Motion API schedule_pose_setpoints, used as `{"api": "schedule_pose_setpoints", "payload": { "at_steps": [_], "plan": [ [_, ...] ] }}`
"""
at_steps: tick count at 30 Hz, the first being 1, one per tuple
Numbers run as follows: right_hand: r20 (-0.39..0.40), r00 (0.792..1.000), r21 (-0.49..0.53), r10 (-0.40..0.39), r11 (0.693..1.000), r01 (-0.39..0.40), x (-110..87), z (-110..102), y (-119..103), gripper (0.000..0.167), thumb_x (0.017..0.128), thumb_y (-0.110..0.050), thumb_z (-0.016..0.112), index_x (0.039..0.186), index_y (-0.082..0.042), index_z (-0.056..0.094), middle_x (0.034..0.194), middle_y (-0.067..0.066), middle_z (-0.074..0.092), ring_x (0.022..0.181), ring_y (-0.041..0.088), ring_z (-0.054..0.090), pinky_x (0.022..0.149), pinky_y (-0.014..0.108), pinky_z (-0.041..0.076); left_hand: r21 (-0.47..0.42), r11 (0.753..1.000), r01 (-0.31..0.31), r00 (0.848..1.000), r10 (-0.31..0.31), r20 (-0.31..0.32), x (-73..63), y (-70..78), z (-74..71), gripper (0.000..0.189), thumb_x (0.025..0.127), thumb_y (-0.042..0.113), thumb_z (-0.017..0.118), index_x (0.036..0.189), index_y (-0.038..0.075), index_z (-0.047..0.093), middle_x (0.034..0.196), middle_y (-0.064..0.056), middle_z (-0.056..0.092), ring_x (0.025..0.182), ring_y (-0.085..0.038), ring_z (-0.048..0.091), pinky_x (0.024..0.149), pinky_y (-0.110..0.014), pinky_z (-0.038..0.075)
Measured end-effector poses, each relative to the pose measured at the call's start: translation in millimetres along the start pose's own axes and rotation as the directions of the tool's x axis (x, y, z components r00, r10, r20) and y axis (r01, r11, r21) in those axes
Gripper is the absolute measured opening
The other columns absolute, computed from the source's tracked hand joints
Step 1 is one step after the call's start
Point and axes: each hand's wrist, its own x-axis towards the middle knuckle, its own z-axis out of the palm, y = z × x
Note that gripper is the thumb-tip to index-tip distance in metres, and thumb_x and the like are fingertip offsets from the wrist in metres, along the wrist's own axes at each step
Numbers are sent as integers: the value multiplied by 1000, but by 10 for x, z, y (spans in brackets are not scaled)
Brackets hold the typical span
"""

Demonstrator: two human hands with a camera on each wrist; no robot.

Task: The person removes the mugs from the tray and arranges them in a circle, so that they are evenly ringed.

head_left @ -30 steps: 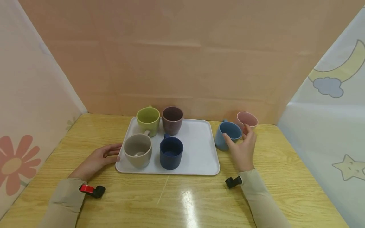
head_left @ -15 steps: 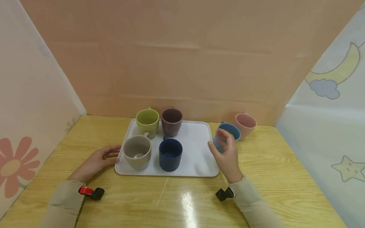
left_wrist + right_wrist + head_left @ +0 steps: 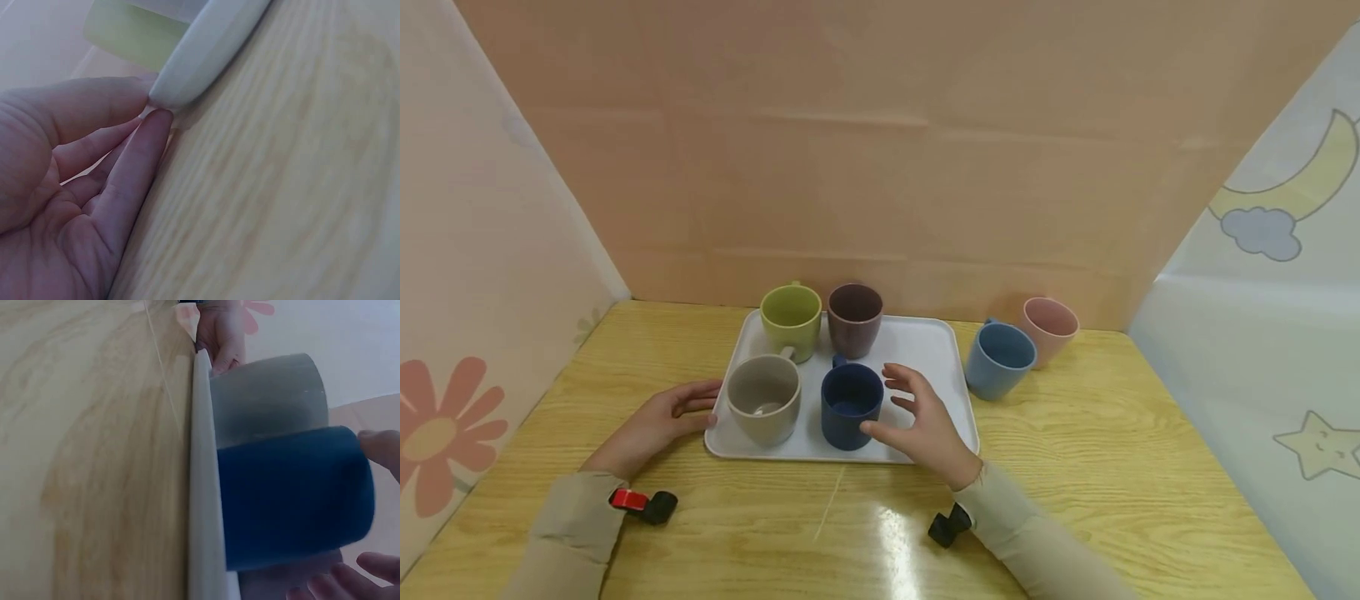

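In the head view, my left hand (image 3: 673, 417) is at the left edge of a white tray (image 3: 925, 417). In the left wrist view, its thumb and fingertips pinch the tray's rim (image 3: 206, 56). My right hand (image 3: 928, 429) is over the tray, spread beside a navy blue mug (image 3: 848, 412). Its thumb is close to the mug's near side and the fingers are at its right; contact is unclear. The right wrist view shows the blue mug (image 3: 290, 497) between thumb and fingers. A beige mug (image 3: 763, 404), a green mug (image 3: 792, 321) and a purple-brown mug (image 3: 854, 321) also stand on the tray.
Right of the tray, a light blue mug (image 3: 998, 362) and a pink mug (image 3: 1051, 325) stand close together on the wooden table (image 3: 1120, 467). An orange-brown panel (image 3: 880, 167) rises behind, with patterned white panels at both sides.
My right hand has moved left from beside the light blue and pink mugs, across the tray's right part, to the navy mug. The left hand and all mugs have stayed in place.
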Motion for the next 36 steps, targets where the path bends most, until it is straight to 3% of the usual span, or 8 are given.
{"api": "schedule_pose_setpoints", "payload": {
  "at_steps": [5,10,17,24,36],
  "plan": [
    [59,995,52,79,995,-82,66,93,35,84,81,-21,88,151,-9,42,146,6,50,131,26,50,108,47,45,2,1000,-1,1000,1,-3,-28,21,-4,69,96,31,71,153,4,42,153,-17,46,125,-8,55,95,-11,43],
    [77,991,70,106,991,-111,114,144,113,83,77,-24,91,147,-19,46,140,-2,55,128,21,51,107,48,45,3,1000,-5,1000,5,-1,-26,16,0,69,97,30,71,153,4,41,153,-16,46,128,-11,54,95,-11,43],
    [74,994,75,74,994,-80,159,200,151,82,74,-23,93,143,-21,49,138,-5,55,126,19,51,108,52,42,20,1000,15,1000,-14,-9,-15,10,-4,70,96,33,71,154,6,41,153,-15,46,125,-6,55,95,-10,42],
    [27,998,49,54,997,-56,159,216,147,80,71,-20,95,139,-20,52,133,-5,59,121,18,56,106,49,46,14,1000,13,1000,-13,-6,0,-20,-10,71,96,33,72,154,7,42,153,-14,47,122,1,55,95,-10,41],
    [-54,999,3,-8,1000,8,76,153,132,75,70,-17,95,135,-15,57,129,-1,63,115,21,60,99,50,50,-6,1000,-15,1000,15,-3,-19,-6,-4,69,97,30,71,153,4,41,153,-16,46,124,-3,55,95,-11,43]
  ]
}}
